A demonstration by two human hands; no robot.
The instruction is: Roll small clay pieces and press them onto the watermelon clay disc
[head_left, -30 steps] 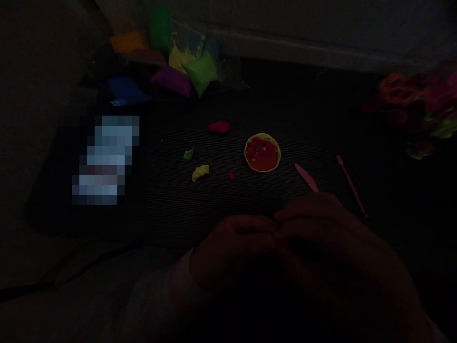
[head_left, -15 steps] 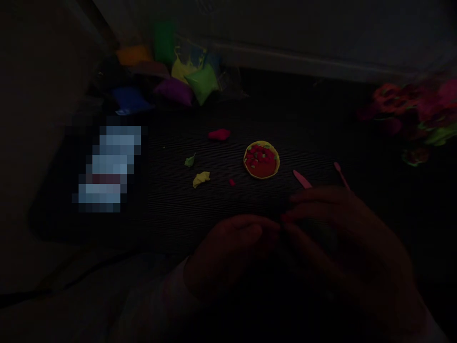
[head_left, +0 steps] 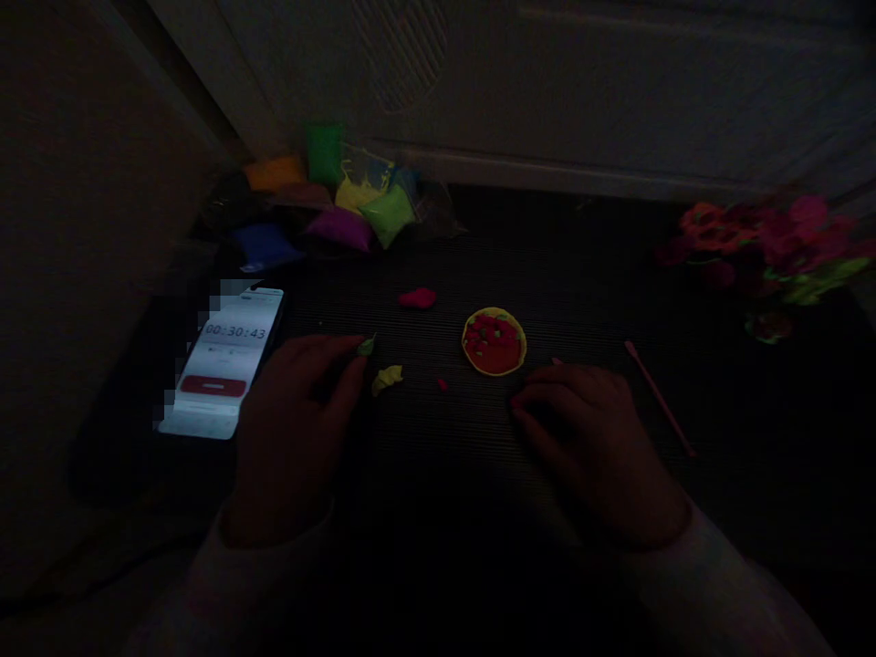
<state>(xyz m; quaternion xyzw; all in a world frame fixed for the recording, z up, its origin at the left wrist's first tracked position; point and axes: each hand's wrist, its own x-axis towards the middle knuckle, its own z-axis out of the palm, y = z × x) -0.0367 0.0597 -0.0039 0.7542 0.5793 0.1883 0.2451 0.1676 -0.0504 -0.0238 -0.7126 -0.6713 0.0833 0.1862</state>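
your left hand (head_left: 291,429), narrow, touches the green leaf (head_left: 368,348); if it grips, i cannot tell. your right hand (head_left: 595,443) pinches a red bit (head_left: 515,401). the yellow bowl (head_left: 494,373) stands between both, apart from the back edge of the bench (head_left: 568,274).

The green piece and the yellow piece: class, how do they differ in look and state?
The green piece is at the fingertips of the left hand; the yellow piece lies untouched. The green piece shows a pointed tip; the yellow piece has a jagged edge. Both are small and irregular.
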